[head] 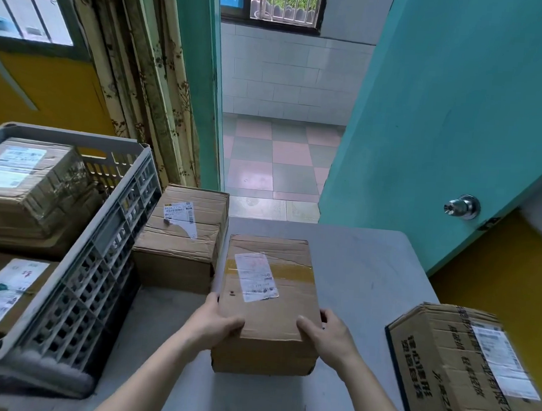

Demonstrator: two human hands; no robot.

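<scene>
- Door point(462, 106): teal, standing open at the right, beyond the table's far edge.
- Table point(370, 276): pale grey top with a rounded far-right corner; it carries the crate and the loose boxes.
- Curtain point(143, 84): patterned, cream and dark, hanging at the left behind the crate.
- Crate point(98, 273): grey slotted plastic, on the left of the table, tilted. It holds two labelled cardboard boxes, an upper box point(23, 194) and a lower box point(4, 289).
- Printed box point(463, 373): cardboard with black lettering and a white slip on its top, at the near right edge of the table, well apart from the middle box; blurred.
- Middle box point(268, 320): plain cardboard, taped across the top, at the centre of the table in front of the person. Held at its near end by both hands; whether it rests on the table or is just lifted cannot be told.
- Rear box point(181, 231): creased cardboard with a torn slip, between the crate and the middle box, just beside both.
- Left hand point(215, 323): grips the near left corner of the middle box, thumb on top, fingers curled round the side.
- Right hand point(328, 336): grips the near right corner likewise, thumb on top.
- Label point(256, 276): white shipping slip, stuck askew on the middle box's top.
- Door knob point(462, 206): round, metal, on the door's lower edge.
</scene>
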